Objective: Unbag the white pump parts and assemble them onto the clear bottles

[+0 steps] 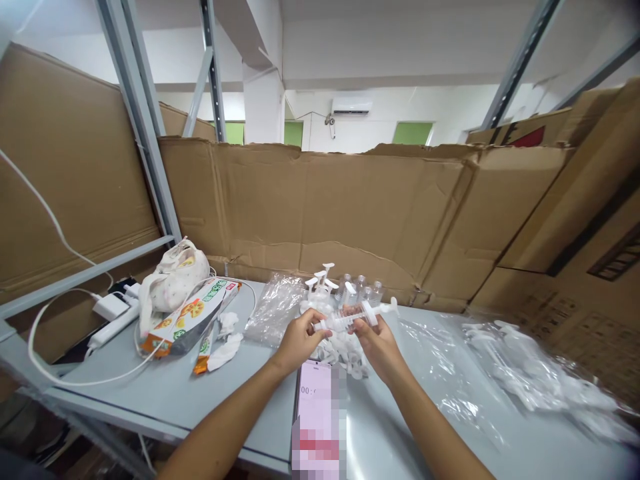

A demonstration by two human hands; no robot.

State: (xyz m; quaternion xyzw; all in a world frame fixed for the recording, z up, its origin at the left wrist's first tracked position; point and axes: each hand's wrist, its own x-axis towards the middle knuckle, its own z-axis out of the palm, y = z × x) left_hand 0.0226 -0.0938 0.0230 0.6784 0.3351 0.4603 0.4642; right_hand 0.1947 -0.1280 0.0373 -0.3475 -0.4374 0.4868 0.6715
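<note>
As both hands grip it | spray bottle (350,315) lies level | pump end right

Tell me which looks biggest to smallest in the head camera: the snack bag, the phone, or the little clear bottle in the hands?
1. Snack bag and phone: they look about alike, and the phone is nearer and cut off by the picture edge, so I won't rank them.
2. Clear bottle, held by left hand and right hand: clearly smallest.

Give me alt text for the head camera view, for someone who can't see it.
Two bare hands, left hand and right hand, hold a small clear spray bottle sideways above a grey table. Below lie white caps, a phone and plastic bags; cardboard walls stand behind.
</note>
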